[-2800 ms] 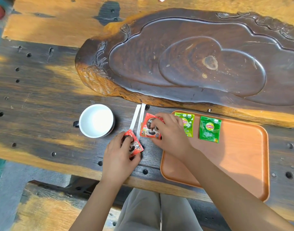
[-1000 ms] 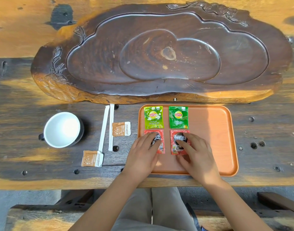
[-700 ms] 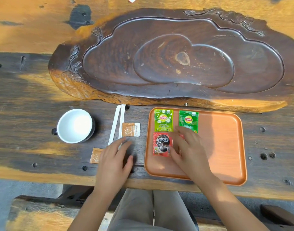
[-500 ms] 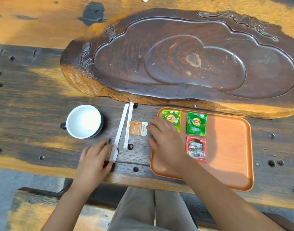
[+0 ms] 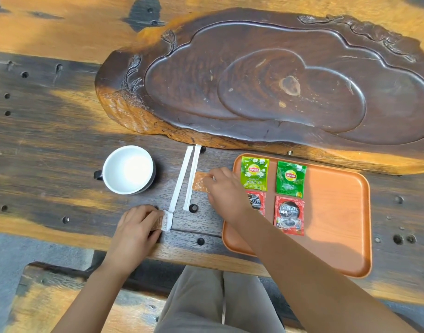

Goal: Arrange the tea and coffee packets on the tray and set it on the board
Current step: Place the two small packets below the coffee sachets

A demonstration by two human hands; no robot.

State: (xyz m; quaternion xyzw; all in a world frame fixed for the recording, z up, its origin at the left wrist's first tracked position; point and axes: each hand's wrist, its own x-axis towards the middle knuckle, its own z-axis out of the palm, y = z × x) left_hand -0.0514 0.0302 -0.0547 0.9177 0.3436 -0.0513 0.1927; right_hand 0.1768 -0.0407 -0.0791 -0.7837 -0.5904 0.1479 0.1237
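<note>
Tray (image 5: 338, 236) sits on the table at 6 o'clock of the board (image 5: 278, 80), holding four packets. Lift both brown sachets cleanly before carrying them over. Your right hand (image 5: 224, 191) pinches one sachet (image 5: 199, 183); your left hand (image 5: 134, 227), at its 7 o'clock, grips another sachet (image 5: 161, 223).

Left hand (image 5: 134, 227) and right hand (image 5: 224, 188) palm-down, fingers (image 5: 209, 176) pinched.

Each hand pinches a brown sachet: left hand (image 5: 136, 227), right hand (image 5: 224, 188). 2 white sticks (image 5: 185, 179) lie between them. 4 packets (image 5: 289, 213) sit on the tray (image 5: 338, 212) right of the right hand.
</note>
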